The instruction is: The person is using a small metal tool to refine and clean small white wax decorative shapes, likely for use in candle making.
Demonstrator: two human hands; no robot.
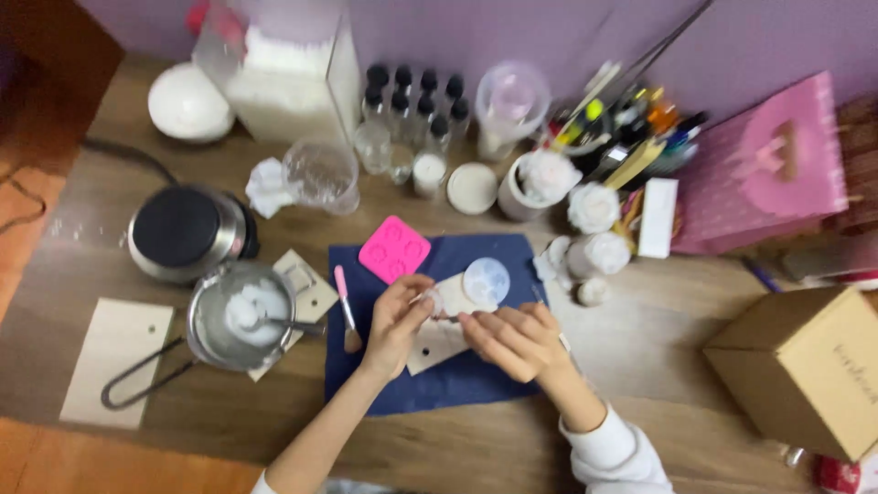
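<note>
Your left hand (395, 322) and right hand (514, 340) — both pinched on a small white piece (437, 299) over the blue mat (476, 375). Round pale mould (486, 280) at 12 o'clock, brush (347, 308) at 9. The metal pot (240, 316) of white wax sits near your left elbow — you could knock it and spill it, I judge.

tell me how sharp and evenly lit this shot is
Head view: soft throughout, both hands slightly motion-blurred, left hand and right hand; even light with faint shadows; mild glare on the round metal pot; the clear plastic container at the top edge is blurred and stretched.
</note>
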